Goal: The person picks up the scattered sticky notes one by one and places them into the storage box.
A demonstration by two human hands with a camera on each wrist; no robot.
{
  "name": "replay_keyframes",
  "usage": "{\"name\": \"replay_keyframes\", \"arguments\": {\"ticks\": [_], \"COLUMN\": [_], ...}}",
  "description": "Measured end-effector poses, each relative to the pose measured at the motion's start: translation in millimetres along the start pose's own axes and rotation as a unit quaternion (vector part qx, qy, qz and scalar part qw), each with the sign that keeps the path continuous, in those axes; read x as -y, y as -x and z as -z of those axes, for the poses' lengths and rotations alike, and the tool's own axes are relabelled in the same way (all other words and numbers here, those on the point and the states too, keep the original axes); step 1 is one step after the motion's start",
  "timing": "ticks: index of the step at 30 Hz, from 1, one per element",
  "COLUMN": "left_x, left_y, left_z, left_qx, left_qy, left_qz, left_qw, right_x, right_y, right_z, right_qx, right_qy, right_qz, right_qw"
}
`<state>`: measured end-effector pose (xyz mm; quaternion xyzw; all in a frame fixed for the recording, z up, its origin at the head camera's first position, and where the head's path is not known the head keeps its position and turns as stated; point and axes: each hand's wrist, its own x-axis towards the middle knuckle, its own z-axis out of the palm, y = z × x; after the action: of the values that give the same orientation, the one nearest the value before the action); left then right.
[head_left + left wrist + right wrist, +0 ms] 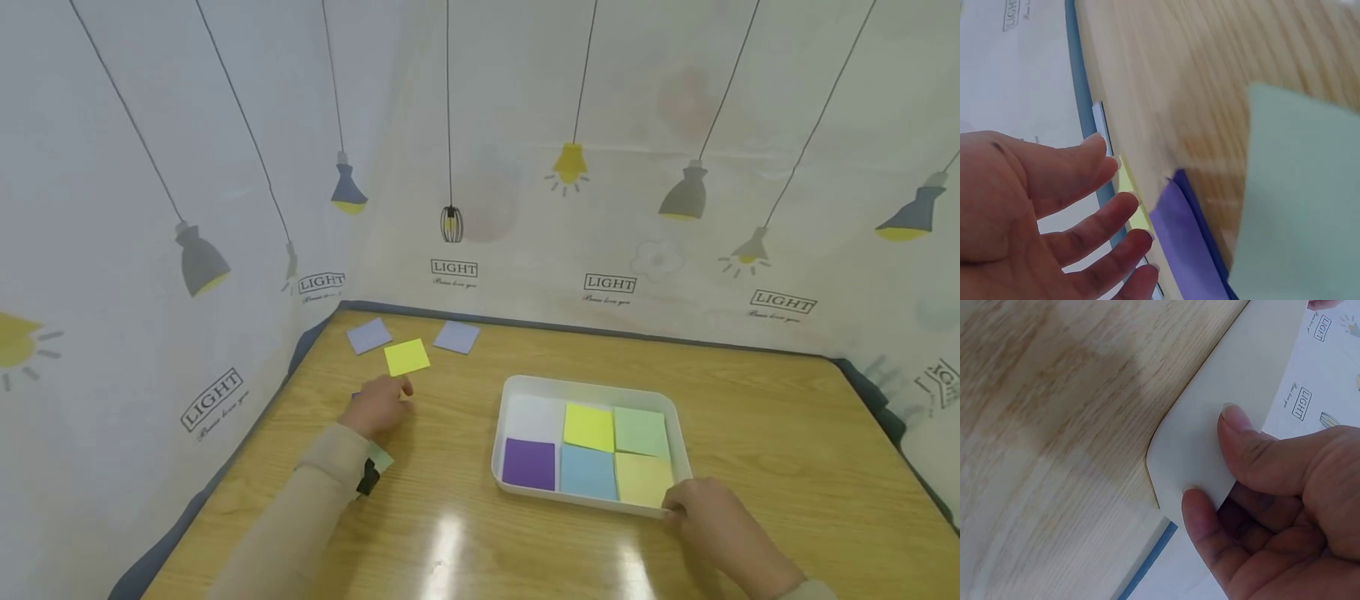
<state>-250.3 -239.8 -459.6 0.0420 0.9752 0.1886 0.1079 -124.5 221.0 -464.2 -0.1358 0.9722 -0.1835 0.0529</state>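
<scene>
Clamping a white tray (534, 415) by its lower-right corner with the right hand (712, 521); reaching in at centre left with the left hand (378, 406), fingers loosely apart.

On the wooden surface (810, 417), right of centre, with the tray's long axis running left to right and dipping slightly rightward. Counted inside: five sticky notes, one each of purple (528, 464), yellow (589, 427), green (641, 432), blue (588, 472) and pale yellow (643, 479). Counted outside, toward the left: two lavender notes (457, 337), one loose yellow note (407, 357) just beyond the left fingertips, one loose green note (381, 457) partly behind the sleeve (292, 508), cut off in the left wrist view, and a loose purple note (1185, 244), nearly hidden by the left hand in the head view. Unable to tell single sheet from stack there.
</scene>
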Motion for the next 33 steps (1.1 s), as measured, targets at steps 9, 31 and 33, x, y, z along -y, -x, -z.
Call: {"name": "replay_keyframes", "arguments": {"ticks": [9,31,33], "left_x": [32.9,40.9,39.7], "left_y": [-17.4,-25.3,-25.3], "left_z": [-2.3,8.4,9.2], "left_qx": [-0.010,0.011,0.011], "left_qy": [-0.026,-0.014,-0.018], "left_qz": [0.043,0.095,0.098], "left_qw": [0.9987,0.9953,0.9949], "right_x": [-1,0,0], "right_y": [0,2,2], "right_z": [-1,1,2], "right_qx": [-0.007,-0.011,-0.010], "right_qy": [0.006,0.000,-0.004], "right_qz": [0.011,0.021,0.022], "right_qw": [1.000,1.000,1.000]}}
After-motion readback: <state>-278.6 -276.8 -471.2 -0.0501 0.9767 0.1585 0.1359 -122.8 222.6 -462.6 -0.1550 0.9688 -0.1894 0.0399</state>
